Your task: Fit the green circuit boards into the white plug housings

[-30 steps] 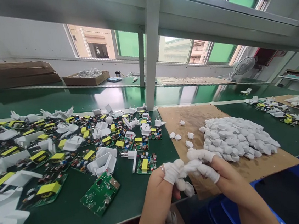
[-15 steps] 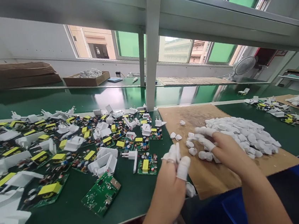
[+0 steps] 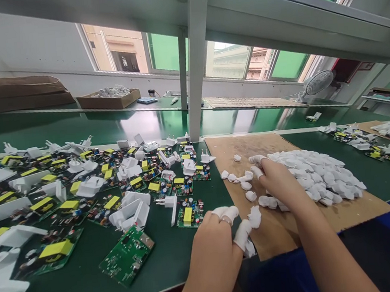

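Observation:
White covers sheathe the fingertips of both hands. My left hand (image 3: 215, 250) is at the front edge of the cardboard, fingers curled and thumb forward. A crumpled-looking white piece (image 3: 254, 217) is at its fingertips and appears gripped; the contact is partly hidden. Over the cardboard, my right hand (image 3: 277, 179) points left with index finger and thumb apart. Just left of its fingertips lies a small white piece (image 3: 246, 177); whether they touch, I cannot tell. To its right is a heap of similar white pieces (image 3: 320, 174).
Circuit boards with yellow parts (image 3: 188, 215) and white plug housings (image 3: 130, 211) crowd the left bench. A green board (image 3: 128, 257) lies at the front. The brown cardboard (image 3: 281, 237) lies under the heap. A grey post (image 3: 196, 71) rises behind. A fan (image 3: 318, 83) stands back right.
My left hand has dropped lower and its fingers have turned to the right; a white piece now shows at their tips. My right hand has shifted slightly left and its fingers have drawn in.

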`<control>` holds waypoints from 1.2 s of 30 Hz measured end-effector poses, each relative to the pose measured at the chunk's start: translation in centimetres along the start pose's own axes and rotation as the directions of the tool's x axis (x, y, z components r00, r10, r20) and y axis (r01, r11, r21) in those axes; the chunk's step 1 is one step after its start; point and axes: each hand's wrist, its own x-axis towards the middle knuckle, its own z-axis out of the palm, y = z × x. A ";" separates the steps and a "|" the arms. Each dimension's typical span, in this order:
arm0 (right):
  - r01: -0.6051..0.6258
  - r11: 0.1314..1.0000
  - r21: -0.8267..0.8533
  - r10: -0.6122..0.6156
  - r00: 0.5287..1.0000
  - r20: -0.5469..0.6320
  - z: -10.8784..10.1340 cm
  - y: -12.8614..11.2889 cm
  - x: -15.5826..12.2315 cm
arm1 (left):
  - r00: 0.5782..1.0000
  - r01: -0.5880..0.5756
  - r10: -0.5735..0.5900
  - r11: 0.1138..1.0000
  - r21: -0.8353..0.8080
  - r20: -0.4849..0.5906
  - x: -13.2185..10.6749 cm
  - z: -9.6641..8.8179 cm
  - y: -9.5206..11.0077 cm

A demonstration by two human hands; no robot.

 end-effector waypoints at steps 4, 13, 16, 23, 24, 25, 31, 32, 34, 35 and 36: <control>0.062 0.996 0.060 -0.061 0.998 -0.006 -1.2 -0.1 -2.2 | 0.985 -0.061 0.045 0.994 0.093 0.165 -0.7 -0.3 0.1; 0.079 0.964 0.252 -0.120 0.981 0.151 -0.7 1.2 -7.0 | 0.994 0.099 -0.069 0.894 -0.437 0.085 -0.3 -0.5 -0.7; 0.126 0.915 0.384 -0.194 0.971 0.143 -0.3 0.8 -7.1 | 0.989 0.145 -0.129 0.834 -0.533 0.066 -0.5 -0.8 -1.0; 0.079 0.961 0.266 -0.122 0.981 0.151 0.4 1.3 -7.4 | 0.990 0.118 -0.138 0.894 -0.433 -0.017 -0.5 -0.5 -1.0; 0.086 0.959 0.269 -0.133 0.978 0.160 0.4 1.4 -7.5 | 0.992 0.104 -0.125 0.893 -0.438 -0.017 -0.5 -0.5 -0.9; 0.096 0.959 0.267 -0.142 0.977 0.160 0.4 1.4 -7.5 | 0.993 0.098 -0.118 0.886 -0.453 -0.017 -0.4 -0.5 -0.9; 0.122 0.987 0.106 -0.147 0.948 0.281 0.5 0.6 -7.6 | 0.984 0.147 -0.170 0.944 -0.295 -0.055 0.6 0.0 -0.5; 0.138 0.989 0.061 -0.150 0.938 0.312 0.5 0.3 -7.6 | 0.984 0.152 -0.166 0.972 -0.177 -0.071 0.8 0.3 -0.3; 0.166 0.986 -0.004 -0.155 0.929 0.336 0.3 -0.2 -7.5 | 0.982 0.160 -0.156 0.986 0.040 -0.104 1.5 1.1 0.4; 0.168 0.985 -0.040 -0.147 0.935 0.324 0.0 -0.3 -7.3 | 0.981 0.167 -0.155 0.980 0.106 -0.113 1.8 1.5 0.8; 0.160 0.983 -0.087 -0.127 0.945 0.301 -0.3 -0.5 -6.9 | 0.980 0.176 -0.160 0.974 0.144 -0.116 2.1 1.9 1.2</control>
